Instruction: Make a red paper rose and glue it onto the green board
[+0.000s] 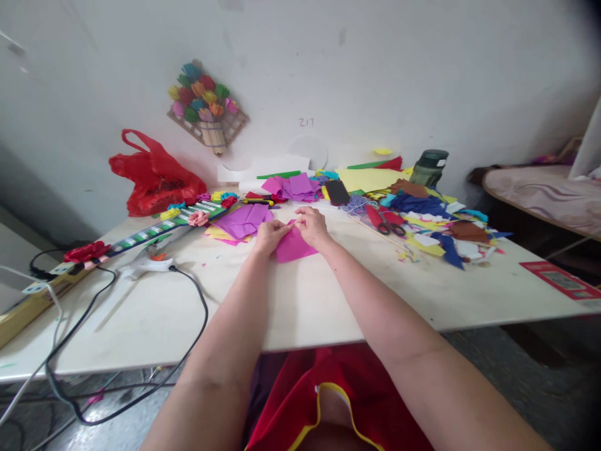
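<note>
A magenta sheet of paper (295, 245) is held between my two hands over the middle of the white table. My left hand (271, 237) pinches its upper left edge. Fingers of my right hand (312, 227) are closed on the top of the same sheet, close to the left fingertips. Just left of my hands lies a stack of purple paper pieces (241, 219), with yellow and pink sheets under it. More purple sheets (291, 186) are piled behind my hands.
Red-handled scissors (387, 227) lie at the right beside a heap of coloured scraps (441, 219). A dark green bottle (429, 168) stands behind. To the left are a glue gun (145, 266) with a black cord, a flower-decorated strip (154, 233) and a red plastic bag (157, 178).
</note>
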`<state>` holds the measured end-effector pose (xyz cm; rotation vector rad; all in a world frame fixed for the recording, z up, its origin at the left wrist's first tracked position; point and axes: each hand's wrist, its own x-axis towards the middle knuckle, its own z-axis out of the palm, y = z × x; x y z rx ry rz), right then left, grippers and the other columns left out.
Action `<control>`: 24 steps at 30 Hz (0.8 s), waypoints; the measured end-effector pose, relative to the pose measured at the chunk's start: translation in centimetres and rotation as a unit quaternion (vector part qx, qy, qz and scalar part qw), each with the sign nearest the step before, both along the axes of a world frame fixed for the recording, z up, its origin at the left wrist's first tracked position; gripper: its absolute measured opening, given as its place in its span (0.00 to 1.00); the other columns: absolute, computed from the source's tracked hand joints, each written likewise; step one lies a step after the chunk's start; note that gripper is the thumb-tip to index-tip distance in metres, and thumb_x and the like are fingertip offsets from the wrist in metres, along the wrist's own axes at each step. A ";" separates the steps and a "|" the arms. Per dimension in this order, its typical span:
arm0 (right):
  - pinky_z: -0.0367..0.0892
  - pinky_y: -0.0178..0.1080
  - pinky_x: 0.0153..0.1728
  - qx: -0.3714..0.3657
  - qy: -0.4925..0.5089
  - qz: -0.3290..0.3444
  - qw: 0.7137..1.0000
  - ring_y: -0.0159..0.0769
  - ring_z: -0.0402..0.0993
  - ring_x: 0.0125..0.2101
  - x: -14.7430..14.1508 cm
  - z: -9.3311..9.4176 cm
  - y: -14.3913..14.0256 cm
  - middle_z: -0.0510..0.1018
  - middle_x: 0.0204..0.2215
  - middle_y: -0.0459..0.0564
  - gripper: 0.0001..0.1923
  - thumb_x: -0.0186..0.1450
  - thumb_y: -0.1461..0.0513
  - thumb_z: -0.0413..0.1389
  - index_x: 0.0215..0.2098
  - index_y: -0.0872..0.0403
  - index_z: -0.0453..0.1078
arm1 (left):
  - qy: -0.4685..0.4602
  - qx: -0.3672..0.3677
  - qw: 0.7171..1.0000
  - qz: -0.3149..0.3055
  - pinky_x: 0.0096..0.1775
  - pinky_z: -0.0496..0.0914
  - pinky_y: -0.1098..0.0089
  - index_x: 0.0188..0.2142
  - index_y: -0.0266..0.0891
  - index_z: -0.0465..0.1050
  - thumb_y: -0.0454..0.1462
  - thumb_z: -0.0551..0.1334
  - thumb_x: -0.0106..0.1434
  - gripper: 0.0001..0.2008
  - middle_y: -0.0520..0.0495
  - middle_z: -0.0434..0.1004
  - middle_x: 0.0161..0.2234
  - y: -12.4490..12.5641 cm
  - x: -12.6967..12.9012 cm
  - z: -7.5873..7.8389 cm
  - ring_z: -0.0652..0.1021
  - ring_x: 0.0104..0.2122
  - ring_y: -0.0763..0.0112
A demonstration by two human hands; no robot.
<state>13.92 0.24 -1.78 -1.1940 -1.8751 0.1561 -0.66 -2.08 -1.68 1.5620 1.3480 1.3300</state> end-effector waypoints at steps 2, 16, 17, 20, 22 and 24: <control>0.60 0.49 0.50 0.000 0.014 -0.018 1.000 0.46 0.66 0.46 0.0 0.0 0.1 0.75 0.45 0.52 0.08 0.56 0.67 0.54 0.22 0.53 0.72 | 0.004 0.005 1.000 0.000 0.21 0.58 0.75 0.20 0.35 0.71 0.51 0.69 0.43 0.21 0.52 0.67 0.17 0.1 0.0 -0.1 0.65 0.19 0.78; 0.65 0.43 0.40 -0.150 0.217 -0.163 0.951 0.41 0.73 0.34 4.0 0.9 0.7 0.76 0.24 0.50 0.13 0.63 0.56 0.48 0.26 0.52 0.68 | -0.102 -0.058 0.991 -0.065 0.17 0.51 0.75 0.21 0.36 0.66 0.52 0.70 0.41 0.23 0.56 0.62 0.14 0.4 -0.6 -0.8 0.60 0.13 0.82; 0.65 0.42 0.39 -0.162 0.210 -0.158 0.951 0.40 0.73 0.32 4.0 0.9 0.7 0.75 0.22 0.49 0.14 0.64 0.56 0.46 0.25 0.52 0.68 | -0.111 -0.062 0.989 -0.069 0.17 0.51 0.76 0.21 0.36 0.65 0.51 0.71 0.41 0.23 0.57 0.62 0.14 0.4 -0.6 -0.8 0.60 0.13 0.82; 0.65 0.40 0.39 -0.179 0.167 -0.153 0.958 0.39 0.74 0.33 4.1 0.9 0.8 0.75 0.21 0.51 0.19 0.66 0.55 0.44 0.23 0.53 0.68 | -0.140 -0.069 0.985 -0.077 0.16 0.52 0.76 0.22 0.36 0.66 0.50 0.71 0.41 0.22 0.56 0.64 0.15 0.5 -0.7 -1.0 0.62 0.13 0.82; 0.65 0.40 0.41 -0.175 0.147 -0.154 0.961 0.40 0.74 0.36 4.1 0.9 0.9 0.77 0.25 0.53 0.18 0.65 0.54 0.46 0.25 0.54 0.70 | -0.162 -0.071 0.981 -0.081 0.16 0.53 0.76 0.21 0.36 0.66 0.49 0.72 0.41 0.22 0.55 0.65 0.16 0.6 -0.8 -1.1 0.63 0.13 0.81; 0.65 0.40 0.43 -0.151 0.152 -0.134 0.968 0.39 0.74 0.38 4.0 0.9 1.1 0.78 0.34 0.54 0.15 0.63 0.54 0.49 0.32 0.55 0.73 | -0.188 -0.070 0.976 -0.090 0.16 0.54 0.76 0.21 0.36 0.66 0.48 0.72 0.41 0.22 0.55 0.65 0.15 0.7 -0.9 -1.2 0.64 0.13 0.81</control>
